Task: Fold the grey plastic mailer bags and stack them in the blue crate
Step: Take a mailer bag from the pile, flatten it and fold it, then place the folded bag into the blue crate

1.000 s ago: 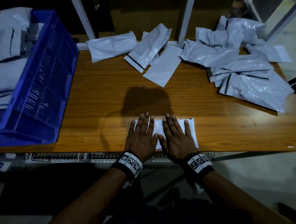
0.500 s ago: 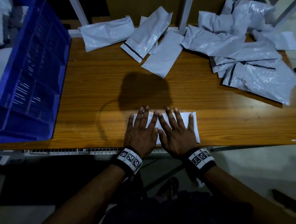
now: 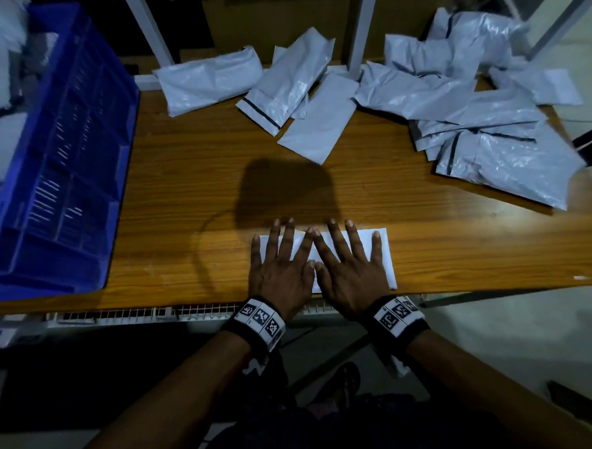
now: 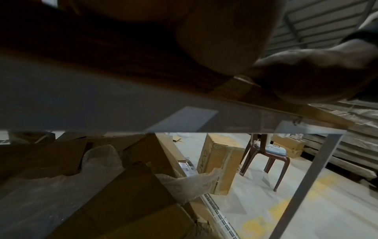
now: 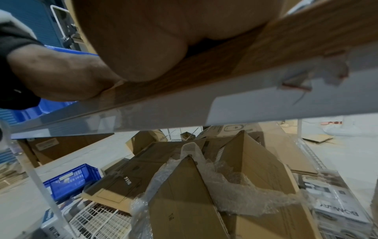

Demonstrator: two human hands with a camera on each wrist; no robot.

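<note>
A folded grey mailer bag (image 3: 385, 253) lies flat at the near edge of the wooden table (image 3: 186, 191). My left hand (image 3: 281, 258) and right hand (image 3: 349, 261) lie side by side on it, palms down, fingers straight and spread, pressing it flat. The blue crate (image 3: 61, 164) stands at the table's left end, its near wall facing me. Unfolded grey mailers lie along the far side: some in the middle (image 3: 295, 87) and a larger heap at the far right (image 3: 491, 131). Both wrist views show only the palm heels on the table edge.
White frame posts (image 3: 361, 28) rise behind the table. More grey bags (image 3: 4, 71) lie left of the crate. Under the table are cardboard boxes (image 5: 204, 202), bubble wrap, a second blue crate (image 5: 71, 181) and a brown plastic chair (image 4: 266, 161).
Both hands stay pressed flat on the folded bag; the fingers have spread a little wider. The head view has shifted slightly.
</note>
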